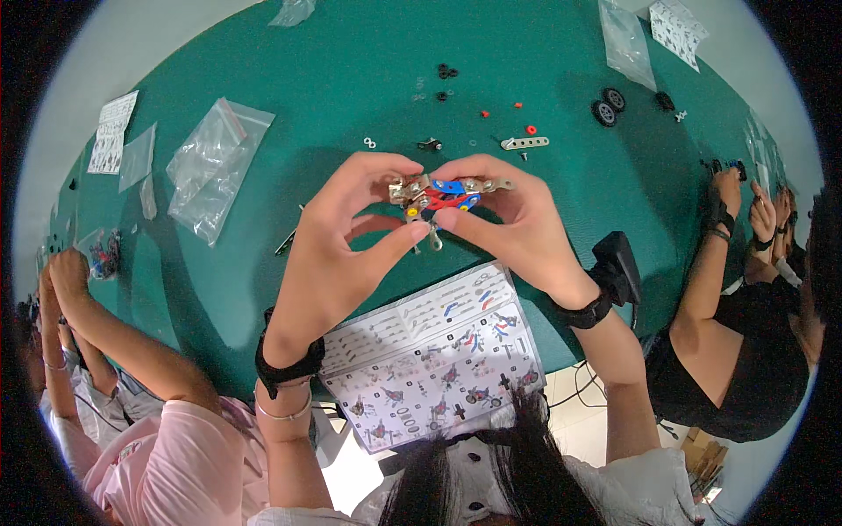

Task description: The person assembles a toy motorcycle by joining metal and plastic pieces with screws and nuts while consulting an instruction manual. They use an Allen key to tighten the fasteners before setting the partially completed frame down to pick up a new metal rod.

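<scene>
Item: small metal construction-kit model [443, 195], silver perforated strips with blue, red and yellow parts, being held above the green desk [351, 79] just past the instruction sheet [434, 351]. The left hand [351, 232] is pinching its left end, fingers [405, 168] clamped on it from above and thumb below; the right hand [509, 215] is gripping the right end the same way, fingers closed on the model. Handling note, as a judgement: both hands should be keeping the piece level and steady so that small fittings are not slipping out. Nearby stock: a loose perforated strip [526, 142], two black wheels [608, 105], scattered small nuts and washers, clear plastic bags [215, 162]. Other people's arms are working at both desk edges.
</scene>
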{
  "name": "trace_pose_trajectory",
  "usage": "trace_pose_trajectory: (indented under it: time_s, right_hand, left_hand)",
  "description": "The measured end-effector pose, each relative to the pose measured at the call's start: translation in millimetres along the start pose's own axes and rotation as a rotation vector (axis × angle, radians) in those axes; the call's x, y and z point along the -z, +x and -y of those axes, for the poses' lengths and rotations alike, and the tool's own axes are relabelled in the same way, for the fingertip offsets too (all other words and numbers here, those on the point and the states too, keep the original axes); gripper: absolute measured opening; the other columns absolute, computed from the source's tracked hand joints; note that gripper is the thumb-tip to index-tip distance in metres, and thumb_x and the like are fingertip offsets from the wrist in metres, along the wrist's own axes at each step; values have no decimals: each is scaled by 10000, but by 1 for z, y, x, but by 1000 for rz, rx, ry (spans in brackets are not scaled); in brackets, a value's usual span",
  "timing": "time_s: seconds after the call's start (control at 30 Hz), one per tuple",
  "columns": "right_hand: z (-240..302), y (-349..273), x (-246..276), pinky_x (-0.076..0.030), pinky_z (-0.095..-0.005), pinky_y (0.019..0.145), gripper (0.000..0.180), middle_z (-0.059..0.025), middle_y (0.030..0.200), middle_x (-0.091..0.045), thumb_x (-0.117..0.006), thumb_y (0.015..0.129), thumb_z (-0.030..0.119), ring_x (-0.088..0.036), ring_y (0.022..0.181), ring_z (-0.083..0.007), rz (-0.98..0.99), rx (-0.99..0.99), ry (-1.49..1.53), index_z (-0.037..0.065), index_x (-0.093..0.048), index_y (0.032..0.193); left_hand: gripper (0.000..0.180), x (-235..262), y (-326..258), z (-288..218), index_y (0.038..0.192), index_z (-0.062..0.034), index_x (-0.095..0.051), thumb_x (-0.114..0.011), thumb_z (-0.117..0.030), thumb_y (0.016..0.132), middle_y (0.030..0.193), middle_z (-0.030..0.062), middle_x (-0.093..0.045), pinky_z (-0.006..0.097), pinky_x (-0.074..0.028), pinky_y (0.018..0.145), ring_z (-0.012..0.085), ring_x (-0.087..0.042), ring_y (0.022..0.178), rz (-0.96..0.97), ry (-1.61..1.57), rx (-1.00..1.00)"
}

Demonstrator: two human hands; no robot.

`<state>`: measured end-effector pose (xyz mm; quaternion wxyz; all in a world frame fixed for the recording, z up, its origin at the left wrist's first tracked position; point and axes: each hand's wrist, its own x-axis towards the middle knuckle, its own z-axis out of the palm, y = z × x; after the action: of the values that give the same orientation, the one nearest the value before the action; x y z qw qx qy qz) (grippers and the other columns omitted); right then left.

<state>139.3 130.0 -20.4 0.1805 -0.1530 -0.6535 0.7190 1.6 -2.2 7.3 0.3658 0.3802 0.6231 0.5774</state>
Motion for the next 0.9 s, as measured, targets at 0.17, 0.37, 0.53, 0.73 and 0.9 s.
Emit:
trace_pose_trajectory:
  time_s: [0.17, 0.37, 0.53, 0.73, 0.9]
  right_hand:
    - [5, 3, 9, -469, -266, 832, 275, -65, 1001, -632, -702, 785, 7, -604, 931, -134, -34, 219, -267, 27, -625, 1048]
    - [6, 4, 8, -462, -273, 821, 276, -69, 974, -628, -703, 766, -11, -604, 918, -154, -48, 250, -293, 31, -631, 1029]
    - [8, 4, 8, -463, -277, 823, 275, -68, 975, -628, -702, 770, -5, -603, 923, -157, -63, 273, -337, 30, -629, 1033]
    - [9, 2, 10, -474, -256, 835, 274, -56, 1031, -628, -683, 827, 37, -595, 943, -113, -32, 79, -81, 10, -597, 1086]
    - [16, 0, 11, -484, -237, 821, 286, -50, 1042, -627, -677, 852, 70, -588, 942, -93, -9, -123, 127, 3, -584, 1114]
  left_hand:
    - [287, 7, 5, 1, 1069, -24, -604, -681, -3, 793, 1055, 64, -602, 275, -512, 787, 142, -604, 951, -2, 117, -94]
    - [216, 7, 5, 8, 984, -15, -647, -705, -12, 776, 965, 75, -628, 262, -512, 742, 143, -615, 884, -57, 142, -224]
    - [180, 6, 3, 6, 939, -8, -640, -710, -13, 774, 935, 70, -638, 261, -508, 724, 136, -620, 856, -81, 128, -219]
    - [375, 2, 3, 1, 1123, -6, -559, -707, -13, 778, 1028, 66, -607, 279, -487, 825, 143, -602, 945, -60, 124, -158]
    - [471, 0, 1, -2, 1180, -14, -518, -726, -42, 758, 1052, 67, -620, 272, -488, 797, 132, -607, 936, 24, 97, -80]
